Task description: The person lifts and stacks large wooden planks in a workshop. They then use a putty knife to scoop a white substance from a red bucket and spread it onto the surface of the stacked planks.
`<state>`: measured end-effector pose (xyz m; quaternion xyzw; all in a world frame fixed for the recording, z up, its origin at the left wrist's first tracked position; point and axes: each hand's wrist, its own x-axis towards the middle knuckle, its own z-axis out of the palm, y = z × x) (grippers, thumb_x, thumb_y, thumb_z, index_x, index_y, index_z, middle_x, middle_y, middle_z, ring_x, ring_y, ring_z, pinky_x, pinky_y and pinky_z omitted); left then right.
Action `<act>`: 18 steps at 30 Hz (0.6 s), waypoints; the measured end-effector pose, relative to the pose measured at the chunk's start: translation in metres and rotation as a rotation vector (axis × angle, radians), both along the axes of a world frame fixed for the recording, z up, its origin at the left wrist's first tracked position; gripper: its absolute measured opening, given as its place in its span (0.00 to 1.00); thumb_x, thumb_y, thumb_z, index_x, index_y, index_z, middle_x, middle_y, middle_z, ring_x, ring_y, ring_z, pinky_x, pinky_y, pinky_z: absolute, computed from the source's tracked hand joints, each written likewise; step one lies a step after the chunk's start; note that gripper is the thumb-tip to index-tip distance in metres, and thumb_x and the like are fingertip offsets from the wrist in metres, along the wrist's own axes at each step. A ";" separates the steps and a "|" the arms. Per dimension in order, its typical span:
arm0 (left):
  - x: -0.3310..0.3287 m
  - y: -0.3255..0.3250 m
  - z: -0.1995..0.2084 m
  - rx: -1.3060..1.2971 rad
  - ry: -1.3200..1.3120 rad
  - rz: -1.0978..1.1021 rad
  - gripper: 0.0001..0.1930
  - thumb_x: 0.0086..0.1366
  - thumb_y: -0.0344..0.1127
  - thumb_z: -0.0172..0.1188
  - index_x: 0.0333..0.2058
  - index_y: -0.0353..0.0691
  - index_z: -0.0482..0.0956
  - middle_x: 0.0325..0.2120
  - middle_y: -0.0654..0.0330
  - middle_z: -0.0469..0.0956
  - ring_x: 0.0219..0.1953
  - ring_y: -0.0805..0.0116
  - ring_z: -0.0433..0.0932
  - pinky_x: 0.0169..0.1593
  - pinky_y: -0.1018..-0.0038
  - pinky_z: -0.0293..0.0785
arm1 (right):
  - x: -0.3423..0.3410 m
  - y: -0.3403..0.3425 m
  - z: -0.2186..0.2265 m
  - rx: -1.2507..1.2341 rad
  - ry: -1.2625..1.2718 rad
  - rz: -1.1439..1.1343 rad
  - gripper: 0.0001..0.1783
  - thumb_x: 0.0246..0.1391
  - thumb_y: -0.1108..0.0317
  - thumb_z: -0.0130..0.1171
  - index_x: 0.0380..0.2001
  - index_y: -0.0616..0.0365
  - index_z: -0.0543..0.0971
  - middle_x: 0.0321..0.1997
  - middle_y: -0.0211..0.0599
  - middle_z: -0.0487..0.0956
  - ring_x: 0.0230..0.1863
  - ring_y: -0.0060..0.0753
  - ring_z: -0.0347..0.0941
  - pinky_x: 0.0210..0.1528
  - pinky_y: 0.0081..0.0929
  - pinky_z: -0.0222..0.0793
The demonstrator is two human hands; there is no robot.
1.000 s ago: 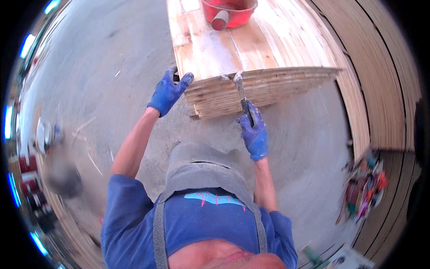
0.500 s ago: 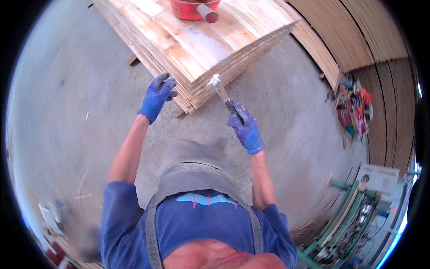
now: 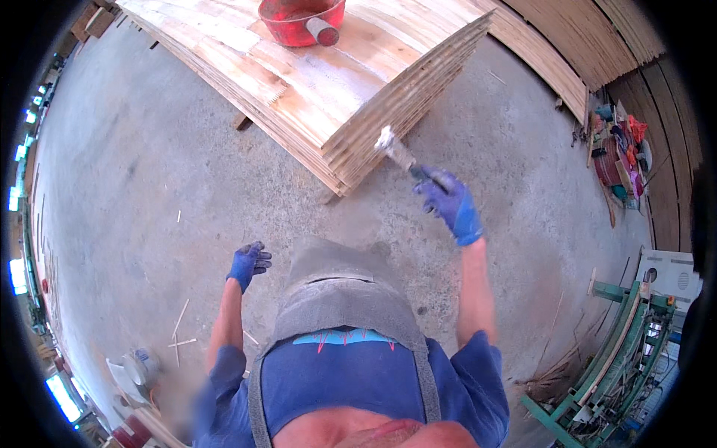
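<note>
My right hand [image 3: 449,201], in a blue and purple work glove, grips a putty knife [image 3: 402,155] by its dark handle. A lump of white paste clings to the knife's tip, which points up and left beside the near corner of a stack of wooden sheets [image 3: 351,93]. My left hand [image 3: 248,265], gloved in blue, hangs over the floor left of my apron. Its fingers are loosely extended and hold nothing. On top of the stack stands a red bowl [image 3: 280,32] with a stubby, grey-wrapped handle; its contents are hard to make out.
More stacked boards [image 3: 556,33] stand at the far right. Near them sits a heap of colourful odds and ends [image 3: 624,160]. A green metal machine [image 3: 609,366] occupies the lower right. Thin wood offcuts [image 3: 181,328] lie on the concrete floor [image 3: 149,187] to my left.
My left hand has drawn back from the stack's edge toward my body. My right hand has swung right with the putty knife. The view has shifted, showing more floor at left.
</note>
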<state>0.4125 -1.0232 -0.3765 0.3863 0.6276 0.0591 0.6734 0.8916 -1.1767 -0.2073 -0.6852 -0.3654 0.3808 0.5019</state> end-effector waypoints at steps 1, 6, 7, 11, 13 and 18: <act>-0.010 0.003 -0.004 -0.007 0.011 0.018 0.20 0.69 0.52 0.52 0.48 0.43 0.74 0.35 0.55 0.83 0.30 0.65 0.83 0.34 0.69 0.79 | 0.008 0.008 0.008 0.012 -0.065 0.023 0.19 0.59 0.68 0.58 0.53 0.59 0.77 0.35 0.36 0.82 0.29 0.26 0.76 0.31 0.24 0.73; 0.004 0.053 -0.011 0.016 -0.058 -0.044 0.19 0.69 0.51 0.52 0.48 0.42 0.74 0.34 0.55 0.82 0.29 0.67 0.82 0.34 0.71 0.77 | 0.019 0.060 0.070 -0.073 -0.625 0.089 0.19 0.55 0.67 0.60 0.51 0.54 0.78 0.43 0.46 0.81 0.38 0.45 0.80 0.42 0.36 0.74; 0.010 0.056 -0.006 0.025 -0.075 -0.076 0.19 0.69 0.51 0.53 0.47 0.42 0.73 0.34 0.56 0.82 0.29 0.67 0.81 0.34 0.71 0.76 | 0.018 0.065 0.082 -0.120 -0.695 0.095 0.18 0.54 0.66 0.60 0.50 0.53 0.79 0.44 0.47 0.81 0.40 0.47 0.80 0.44 0.38 0.74; 0.010 0.103 -0.027 0.057 -0.079 -0.207 0.19 0.69 0.50 0.52 0.47 0.42 0.74 0.34 0.57 0.82 0.29 0.69 0.81 0.35 0.72 0.76 | -0.022 0.067 0.107 -0.332 -0.783 0.151 0.18 0.54 0.66 0.60 0.50 0.52 0.79 0.46 0.44 0.81 0.41 0.44 0.80 0.45 0.38 0.74; -0.009 0.136 -0.032 0.037 -0.102 -0.206 0.19 0.69 0.50 0.52 0.47 0.42 0.74 0.35 0.57 0.82 0.29 0.69 0.82 0.35 0.72 0.76 | -0.046 0.053 0.112 -0.167 -0.768 0.147 0.19 0.54 0.67 0.60 0.51 0.52 0.79 0.45 0.41 0.81 0.38 0.39 0.80 0.42 0.35 0.74; -0.025 0.176 -0.030 0.006 -0.011 -0.324 0.19 0.70 0.50 0.52 0.44 0.40 0.76 0.32 0.57 0.83 0.29 0.70 0.81 0.34 0.72 0.75 | -0.080 0.054 0.141 -0.410 -0.370 -0.194 0.19 0.56 0.69 0.59 0.52 0.53 0.79 0.41 0.34 0.80 0.35 0.24 0.75 0.39 0.26 0.73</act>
